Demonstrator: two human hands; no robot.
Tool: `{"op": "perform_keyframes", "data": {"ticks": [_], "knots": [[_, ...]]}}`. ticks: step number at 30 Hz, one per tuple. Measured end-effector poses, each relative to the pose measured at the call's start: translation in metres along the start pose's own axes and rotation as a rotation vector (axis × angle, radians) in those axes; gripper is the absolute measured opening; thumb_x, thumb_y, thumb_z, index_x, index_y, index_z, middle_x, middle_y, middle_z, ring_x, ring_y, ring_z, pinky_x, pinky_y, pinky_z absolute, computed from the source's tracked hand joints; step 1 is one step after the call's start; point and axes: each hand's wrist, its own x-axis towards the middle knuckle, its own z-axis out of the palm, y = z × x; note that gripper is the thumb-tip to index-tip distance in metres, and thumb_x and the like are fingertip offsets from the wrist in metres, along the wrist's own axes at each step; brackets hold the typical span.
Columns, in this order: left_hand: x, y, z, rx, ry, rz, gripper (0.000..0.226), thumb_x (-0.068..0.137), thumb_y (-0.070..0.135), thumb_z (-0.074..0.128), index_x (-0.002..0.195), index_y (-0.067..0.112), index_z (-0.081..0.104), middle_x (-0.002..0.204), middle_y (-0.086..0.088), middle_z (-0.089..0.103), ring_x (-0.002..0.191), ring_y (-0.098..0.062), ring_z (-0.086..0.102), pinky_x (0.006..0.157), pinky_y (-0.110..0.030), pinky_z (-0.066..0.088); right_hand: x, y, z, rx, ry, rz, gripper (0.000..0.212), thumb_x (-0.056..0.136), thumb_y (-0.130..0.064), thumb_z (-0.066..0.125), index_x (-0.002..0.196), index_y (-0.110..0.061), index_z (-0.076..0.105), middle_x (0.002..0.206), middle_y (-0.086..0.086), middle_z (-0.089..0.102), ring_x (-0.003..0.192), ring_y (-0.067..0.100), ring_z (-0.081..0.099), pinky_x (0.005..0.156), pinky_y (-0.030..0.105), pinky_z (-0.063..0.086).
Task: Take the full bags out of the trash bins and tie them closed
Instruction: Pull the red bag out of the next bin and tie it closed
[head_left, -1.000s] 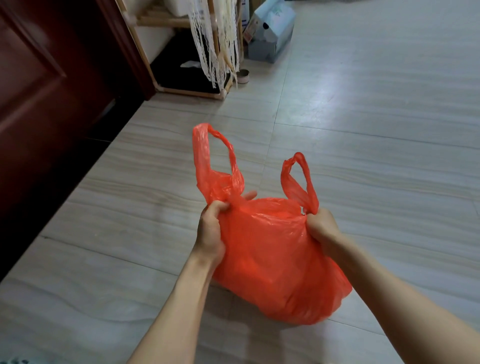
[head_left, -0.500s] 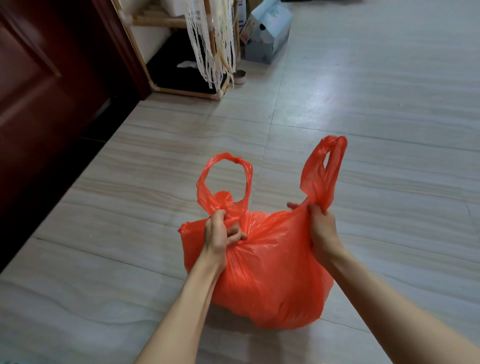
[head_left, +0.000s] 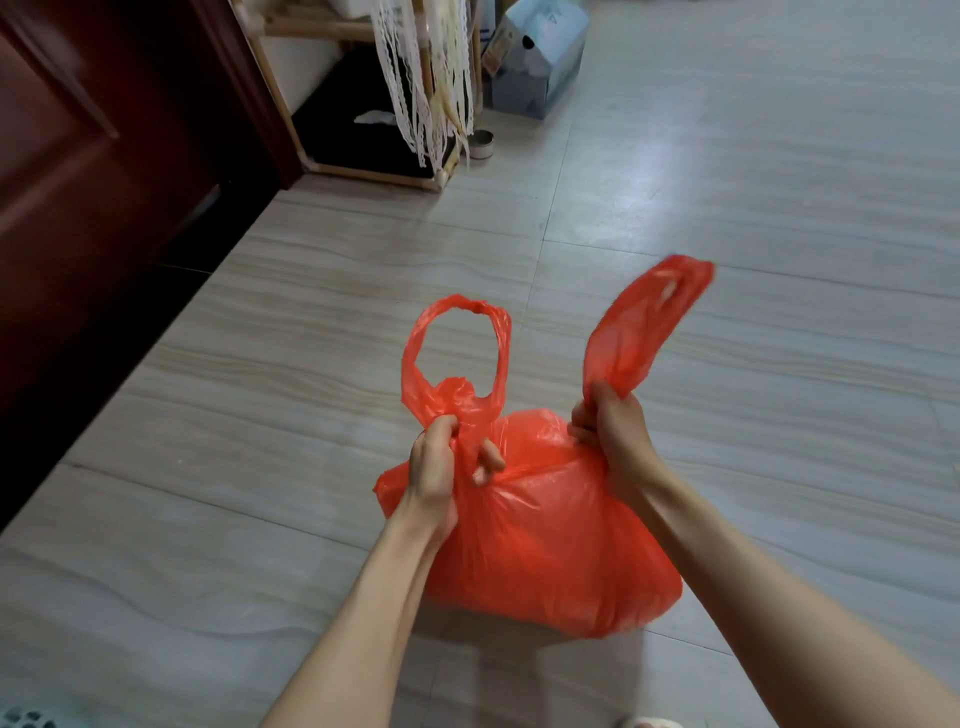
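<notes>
A full red plastic bag (head_left: 545, 540) rests on the tiled floor in front of me. My left hand (head_left: 434, 467) is closed around the base of the bag's left handle loop (head_left: 457, 353), which stands up as an open ring. My right hand (head_left: 610, 428) grips the base of the right handle (head_left: 644, 322), which sticks up and leans to the right, flattened and a little blurred. The two handles are apart and not knotted. No trash bin body is in plain view.
A dark red wooden door (head_left: 88, 171) runs along the left. A wooden-framed rack (head_left: 363, 166) draped with lace strips stands at the back, with a small metal tin (head_left: 482, 145) and a pale blue carton (head_left: 540, 57) beside it. A light basket edge (head_left: 26, 717) shows bottom left.
Both hands have drawn the handles apart and gathered the bag's mouth. The right handle has swung out to the right; the left loop has opened into a ring.
</notes>
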Motion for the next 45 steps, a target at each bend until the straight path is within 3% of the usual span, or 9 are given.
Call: {"op": "perform_keyframes", "data": {"ticks": [4,9,13,16,21,30,33,36,45], "knots": [[0.000,-0.001,0.004,-0.252,-0.004,-0.043,0.063,0.091,0.017,0.022,0.034,0.011,0.046,0.034,-0.004,0.041,0.036,-0.017,0.042,0.075,-0.031,0.050,0.001,0.014,-0.005,-0.228,-0.083,0.005,0.018,0.089,-0.009,0.040,0.079,-0.023,0.035,0.055,-0.004,0.030,0.037,0.002,0.031,0.040,0.018,0.028],[-0.003,0.001,0.008,-0.292,-0.029,-0.002,0.050,0.092,0.018,0.020,0.045,0.021,0.033,0.038,0.008,0.021,0.032,-0.008,0.021,0.062,-0.025,0.049,-0.006,0.017,-0.006,-0.558,-0.128,-0.173,0.026,0.090,-0.001,0.036,0.101,-0.011,0.058,0.077,-0.005,0.051,0.070,0.006,0.047,0.062,0.023,0.038],[0.003,0.001,0.002,-0.470,-0.034,-0.098,0.032,0.086,0.020,0.027,0.055,0.018,0.034,0.050,0.001,0.030,0.040,-0.012,0.030,0.065,-0.030,0.049,-0.005,0.020,-0.008,0.013,-0.056,0.000,0.015,0.097,-0.009,0.035,0.095,-0.004,0.049,0.051,0.004,0.061,0.045,0.008,0.060,0.050,0.020,0.050],[0.006,0.001,-0.005,-0.481,-0.051,-0.147,0.015,0.081,0.015,0.028,0.067,0.019,0.031,0.059,-0.001,0.034,0.048,-0.013,0.037,0.073,-0.030,0.046,-0.008,0.014,-0.009,0.303,-0.125,0.047,0.022,0.099,-0.022,0.033,0.082,-0.012,0.041,0.046,0.010,0.064,0.053,0.021,0.069,0.065,0.037,0.057],[0.009,-0.005,-0.010,-0.426,-0.055,-0.170,0.030,0.092,0.004,0.027,0.066,0.011,0.041,0.049,-0.001,0.049,0.063,-0.016,0.054,0.078,-0.025,0.043,-0.012,0.013,-0.007,0.088,-0.118,-0.003,0.030,0.100,-0.027,0.026,0.074,-0.015,0.037,0.029,-0.004,0.030,0.023,0.010,0.030,0.033,0.015,0.031],[0.003,-0.002,0.004,-0.195,-0.044,0.088,0.027,0.100,0.009,0.032,0.084,0.000,0.052,0.057,-0.002,0.068,0.064,-0.015,0.070,0.073,-0.025,0.054,-0.007,0.016,-0.001,-0.413,-0.099,-0.143,0.019,0.096,-0.025,0.037,0.078,-0.021,0.036,0.058,-0.001,0.037,0.047,0.010,0.034,0.047,0.023,0.029],[-0.001,-0.001,0.013,0.004,-0.030,0.188,0.019,0.100,0.009,0.031,0.091,0.004,0.047,0.049,-0.002,0.065,0.053,-0.014,0.066,0.063,-0.020,0.054,-0.008,0.016,-0.004,-0.313,-0.182,-0.035,0.009,0.086,-0.025,0.043,0.085,-0.018,0.038,0.060,-0.003,0.032,0.047,0.008,0.032,0.044,0.021,0.028],[0.001,-0.004,0.017,0.082,0.015,0.177,0.024,0.099,0.006,0.029,0.078,0.011,0.040,0.036,0.008,0.034,0.029,-0.007,0.035,0.052,-0.023,0.047,-0.010,0.016,-0.002,-0.118,-0.228,0.061,0.012,0.083,-0.015,0.038,0.093,-0.013,0.043,0.056,-0.005,0.027,0.035,0.002,0.027,0.037,0.016,0.024],[0.009,-0.001,0.006,-0.101,-0.019,-0.029,0.030,0.092,0.017,0.021,0.066,0.017,0.036,0.055,0.001,0.032,0.037,-0.007,0.025,0.048,-0.021,0.031,-0.001,0.021,-0.007,0.181,-0.118,0.130,0.017,0.095,-0.006,0.042,0.083,-0.008,0.054,0.064,0.004,0.047,0.031,0.007,0.043,0.044,0.022,0.048]]}}
